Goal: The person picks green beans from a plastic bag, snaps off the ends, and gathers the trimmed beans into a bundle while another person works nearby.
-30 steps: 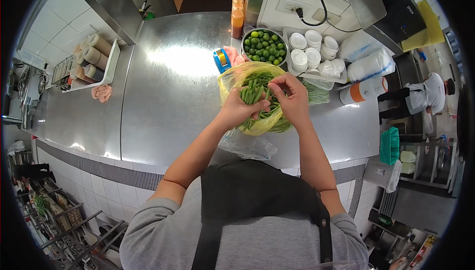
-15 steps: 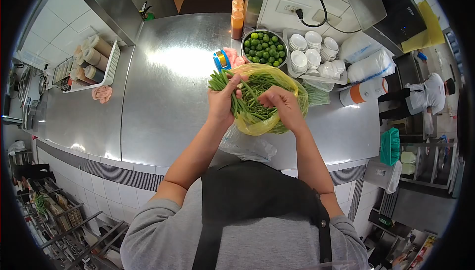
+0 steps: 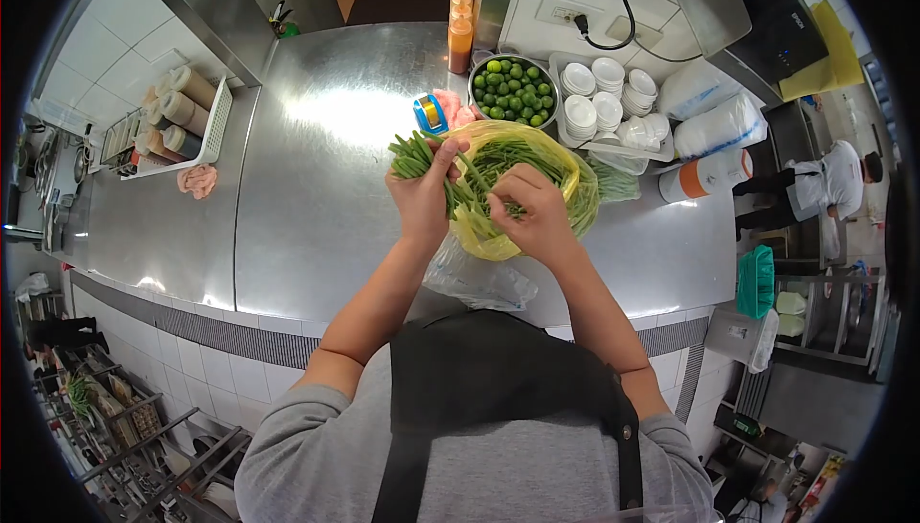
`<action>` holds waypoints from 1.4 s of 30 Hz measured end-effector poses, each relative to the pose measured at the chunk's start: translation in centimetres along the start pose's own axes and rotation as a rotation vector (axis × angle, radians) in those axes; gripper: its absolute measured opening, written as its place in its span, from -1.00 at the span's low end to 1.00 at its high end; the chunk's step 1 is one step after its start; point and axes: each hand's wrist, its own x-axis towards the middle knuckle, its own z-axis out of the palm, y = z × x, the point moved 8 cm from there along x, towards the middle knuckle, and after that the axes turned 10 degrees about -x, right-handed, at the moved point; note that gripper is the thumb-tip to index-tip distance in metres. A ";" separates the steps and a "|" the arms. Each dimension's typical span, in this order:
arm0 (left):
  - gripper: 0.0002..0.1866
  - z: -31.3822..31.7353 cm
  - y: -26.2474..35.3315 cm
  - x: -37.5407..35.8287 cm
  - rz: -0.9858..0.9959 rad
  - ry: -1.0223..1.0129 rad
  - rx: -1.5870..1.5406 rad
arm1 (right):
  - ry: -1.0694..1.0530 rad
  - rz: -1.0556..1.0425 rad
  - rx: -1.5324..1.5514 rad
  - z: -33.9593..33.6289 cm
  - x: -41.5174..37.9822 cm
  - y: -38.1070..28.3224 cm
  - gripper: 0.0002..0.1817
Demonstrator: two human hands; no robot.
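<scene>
My left hand (image 3: 422, 193) is wrapped round a bunch of green beans (image 3: 410, 155), whose ends stick out past the thumb at the upper left. Over the front of the open yellow plastic bag (image 3: 584, 199), my right hand (image 3: 530, 209) has its fingers pinched together; whether a bean is between them is too small to tell. More green beans (image 3: 510, 152) lie loose inside the bag. Below the bag a clear plastic bag (image 3: 479, 279) rests crumpled at the counter's front edge.
Behind the yellow bag are a bowl of limes (image 3: 513, 92), a blue tape dispenser (image 3: 429, 114), sauce bottles (image 3: 460, 42) and a tray of white cups (image 3: 613, 145). A white basket of bottles (image 3: 218, 130) stands left on the steel counter (image 3: 316, 207). A person (image 3: 829, 181) is at far right.
My left hand has shifted slightly left with the beans. My right hand has moved left and down, closer to my left hand.
</scene>
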 end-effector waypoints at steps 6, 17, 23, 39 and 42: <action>-0.87 0.2 -1.7 0.4 -0.220 -0.077 0.046 | -0.092 0.197 0.310 -0.7 0.1 -0.2 -0.96; -0.83 -1.4 -5.0 0.4 -0.563 0.051 -0.204 | -0.214 0.496 -0.257 -0.1 -2.2 6.5 -0.72; -0.84 -2.3 -6.4 0.4 -0.650 0.035 -0.264 | -0.439 0.416 -0.259 4.3 -4.5 6.0 -0.80; -0.81 1.9 -3.6 -1.8 -0.413 -0.347 0.431 | 0.016 0.468 0.401 0.8 -1.9 6.4 -0.83; -0.75 1.9 -3.7 -2.0 -0.304 -0.383 0.500 | 0.063 0.500 0.498 0.7 -1.7 6.4 -0.89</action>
